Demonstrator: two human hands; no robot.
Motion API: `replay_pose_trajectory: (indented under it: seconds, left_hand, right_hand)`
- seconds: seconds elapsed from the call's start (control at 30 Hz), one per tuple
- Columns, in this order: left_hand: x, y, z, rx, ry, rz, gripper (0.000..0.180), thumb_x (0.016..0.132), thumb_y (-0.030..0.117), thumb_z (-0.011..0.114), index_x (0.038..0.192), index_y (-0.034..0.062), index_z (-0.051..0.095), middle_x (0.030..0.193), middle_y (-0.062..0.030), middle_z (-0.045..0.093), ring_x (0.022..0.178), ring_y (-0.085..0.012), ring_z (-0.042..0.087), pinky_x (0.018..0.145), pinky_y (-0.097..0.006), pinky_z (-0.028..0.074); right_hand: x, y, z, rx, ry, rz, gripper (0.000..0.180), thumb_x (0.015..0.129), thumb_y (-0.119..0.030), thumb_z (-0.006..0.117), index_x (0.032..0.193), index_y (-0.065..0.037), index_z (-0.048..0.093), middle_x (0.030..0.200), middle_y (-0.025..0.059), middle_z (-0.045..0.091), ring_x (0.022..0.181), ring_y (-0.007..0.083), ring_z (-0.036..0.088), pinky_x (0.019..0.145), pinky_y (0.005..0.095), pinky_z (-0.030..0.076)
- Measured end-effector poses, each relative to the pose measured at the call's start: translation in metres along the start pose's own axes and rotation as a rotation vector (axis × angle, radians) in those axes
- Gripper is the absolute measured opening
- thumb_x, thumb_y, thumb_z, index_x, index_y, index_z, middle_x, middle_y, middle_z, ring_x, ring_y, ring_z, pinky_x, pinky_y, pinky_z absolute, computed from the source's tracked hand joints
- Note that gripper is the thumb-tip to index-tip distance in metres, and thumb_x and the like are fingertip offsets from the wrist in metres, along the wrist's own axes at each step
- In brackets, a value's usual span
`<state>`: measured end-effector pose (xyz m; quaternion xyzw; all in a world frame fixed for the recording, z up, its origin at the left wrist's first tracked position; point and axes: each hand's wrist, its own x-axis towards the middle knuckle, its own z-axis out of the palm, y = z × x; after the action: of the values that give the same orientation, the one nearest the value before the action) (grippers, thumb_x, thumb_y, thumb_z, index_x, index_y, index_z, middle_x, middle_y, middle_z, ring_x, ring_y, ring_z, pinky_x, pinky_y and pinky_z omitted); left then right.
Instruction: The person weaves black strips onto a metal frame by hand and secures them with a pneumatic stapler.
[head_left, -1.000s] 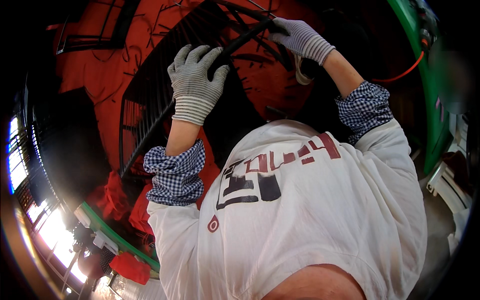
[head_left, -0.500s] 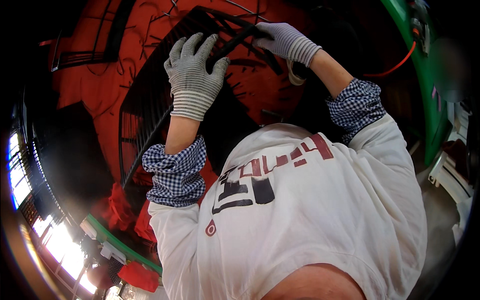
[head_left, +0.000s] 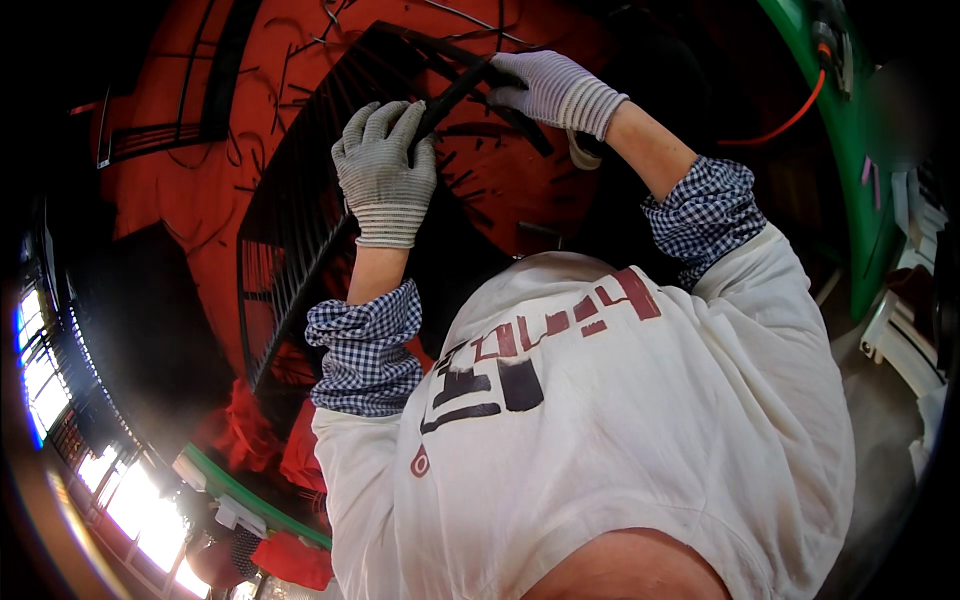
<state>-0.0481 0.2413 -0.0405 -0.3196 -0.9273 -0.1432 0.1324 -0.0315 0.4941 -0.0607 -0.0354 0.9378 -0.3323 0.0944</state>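
A long black slatted frame stands on the red surface in front of me, angled from lower left up to the top middle. My left hand, in a grey-striped knit glove, has its fingers bent over the frame's near upper edge beside a black strip. My right hand, in a matching glove, is closed on the far end of that black strip, which slants between the two hands. The fingertips of both hands are partly hidden against the dark pieces.
Red sheeting lies beneath, with thin dark rods scattered over it. Another black barred frame lies at upper left. A green edge with an orange-red hose runs along the right. Bright windows show at lower left.
My left hand has moved slightly down, and its spread fingers have curled onto the frame's edge. My right hand has shifted a little to the left with the black strip.
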Motion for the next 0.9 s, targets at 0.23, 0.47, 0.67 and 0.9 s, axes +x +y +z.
replay_pose_trajectory:
  seconds: [0.23, 0.47, 0.67, 0.9]
  left_hand:
    - [0.002, -0.003, 0.003, -0.008, 0.055, 0.031, 0.031, 0.083, 0.024, 0.074, 0.113, 0.0165, 0.075, 0.115, -0.0004, 0.071, 0.118, -0.0264, 0.061, 0.098, -0.043, 0.044]
    - [0.001, -0.002, 0.004, 0.000, 0.064, 0.037, 0.030, 0.083, 0.023, 0.075, 0.112, 0.0160, 0.076, 0.115, -0.0007, 0.072, 0.117, -0.0264, 0.061, 0.098, -0.042, 0.045]
    - [0.002, -0.004, -0.006, 0.052, 0.070, 0.098, 0.030, 0.082, 0.020, 0.075, 0.112, 0.0152, 0.075, 0.117, 0.0002, 0.071, 0.119, -0.0256, 0.061, 0.100, -0.041, 0.045]
    - [0.001, -0.018, -0.031, 0.078, 0.038, 0.128, 0.038, 0.078, 0.016, 0.075, 0.116, 0.0165, 0.074, 0.122, 0.0004, 0.070, 0.122, -0.0254, 0.059, 0.104, -0.042, 0.043]
  right_hand:
    - [0.004, -0.006, -0.007, 0.184, -0.071, 0.105, 0.043, 0.102, -0.046, 0.055, 0.120, -0.009, 0.066, 0.082, 0.0063, 0.068, 0.076, 0.0213, 0.068, 0.076, 0.0377, 0.056]
    - [0.012, -0.003, -0.006, 0.310, 0.006, 0.093, 0.056, 0.103, -0.058, 0.044, 0.108, -0.010, 0.071, 0.072, 0.0055, 0.061, 0.068, 0.0179, 0.063, 0.073, 0.0370, 0.053]
    - [0.014, -0.010, -0.008, 0.230, -0.012, 0.067, 0.069, 0.097, -0.071, 0.043, 0.094, -0.009, 0.073, 0.070, 0.0103, 0.062, 0.070, 0.0258, 0.064, 0.073, 0.0410, 0.050]
    - [0.011, -0.026, 0.001, 0.368, 0.033, 0.005, 0.067, 0.096, -0.070, 0.046, 0.091, -0.009, 0.072, 0.068, 0.0099, 0.062, 0.069, 0.0262, 0.063, 0.072, 0.0394, 0.050]
